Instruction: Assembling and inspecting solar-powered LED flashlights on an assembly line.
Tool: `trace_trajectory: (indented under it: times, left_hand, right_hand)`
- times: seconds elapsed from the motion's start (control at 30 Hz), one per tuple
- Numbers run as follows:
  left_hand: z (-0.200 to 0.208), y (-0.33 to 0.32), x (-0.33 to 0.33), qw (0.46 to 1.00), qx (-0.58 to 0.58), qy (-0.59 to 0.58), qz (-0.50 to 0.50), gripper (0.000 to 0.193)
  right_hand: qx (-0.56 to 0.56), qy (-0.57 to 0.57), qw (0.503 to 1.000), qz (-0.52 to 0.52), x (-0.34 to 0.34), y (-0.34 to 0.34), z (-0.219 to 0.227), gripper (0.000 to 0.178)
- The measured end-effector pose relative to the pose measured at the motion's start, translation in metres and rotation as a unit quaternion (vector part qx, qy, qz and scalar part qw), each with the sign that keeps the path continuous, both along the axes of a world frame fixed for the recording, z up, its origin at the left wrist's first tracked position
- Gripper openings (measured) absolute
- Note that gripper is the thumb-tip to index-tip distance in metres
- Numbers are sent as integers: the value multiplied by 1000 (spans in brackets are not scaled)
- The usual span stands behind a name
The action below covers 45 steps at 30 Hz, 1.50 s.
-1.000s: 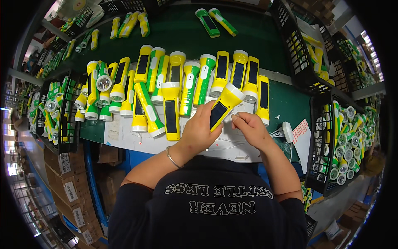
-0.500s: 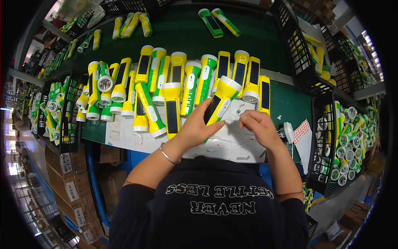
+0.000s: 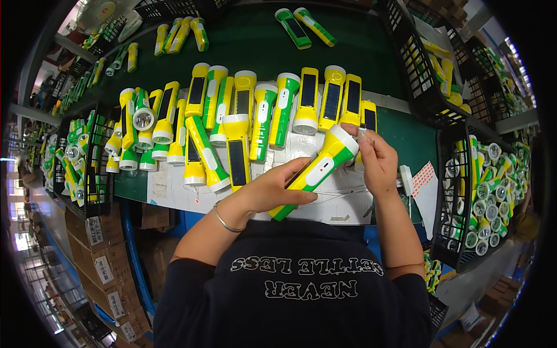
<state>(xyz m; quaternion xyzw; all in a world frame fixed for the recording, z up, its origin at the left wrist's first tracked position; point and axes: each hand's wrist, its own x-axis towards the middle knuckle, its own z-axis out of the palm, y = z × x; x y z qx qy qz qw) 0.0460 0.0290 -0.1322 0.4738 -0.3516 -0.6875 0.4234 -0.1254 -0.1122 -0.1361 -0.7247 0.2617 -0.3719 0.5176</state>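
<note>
My left hand point(image 3: 272, 187) is wrapped round the body of a yellow-and-green flashlight point(image 3: 325, 168). It is tilted, white head up and to the right, with the white switch panel facing up. Beside that head, my right hand point(image 3: 380, 164) is closed in a pinch on a small pale plug-like piece point(image 3: 362, 131), whose exact kind is too small to make out. A thin white cable point(image 3: 339, 199) lies on the white work sheet below the hands. Just beyond them lie many similar flashlights, among them a green-sided one point(image 3: 284, 110) and one with a dark solar panel point(image 3: 237, 153).
Black crates of flashlights stand at the left point(image 3: 98, 168), right point(image 3: 455, 232) and far right point(image 3: 426, 87). More flashlights point(image 3: 294, 28) lie on the green surface point(image 3: 249, 40) at the back. A red-patterned strip point(image 3: 423, 178) lies at the right edge. Cardboard boxes point(image 3: 104, 261) are stacked lower left.
My left hand has drawn the flashlight nearer and turned its switch panel upward. The right hand has risen to beside the flashlight's head, with the small piece in its fingertips.
</note>
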Motion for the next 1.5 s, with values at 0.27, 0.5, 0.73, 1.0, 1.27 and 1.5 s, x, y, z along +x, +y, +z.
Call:
trace_trajectory:
  times: [0.27,0.5,0.73,1.0,1.27,1.5]
  left_hand:
    - [-5,-5,25,872,-97,476,54,96]
    - [-20,-12,13,842,-177,491,137,106]
    - [-24,-17,7,939,-158,142,272,51]
    - [-36,-21,-1,954,-77,246,155,54]
    - [-24,-24,-11,977,-59,121,166,55]
    - [-27,-25,-11,971,-166,-100,143,56]
  right_hand:
    - [96,21,995,11,-9,5,-17,19]
    - [79,60,992,74,-2,17,-7,19]
    - [115,161,957,213,-11,21,-10,19]
    - [5,175,970,167,-13,16,20,19]
    - [69,193,956,210,-10,17,16,19]
    - [-98,249,951,156,-5,25,13,21]
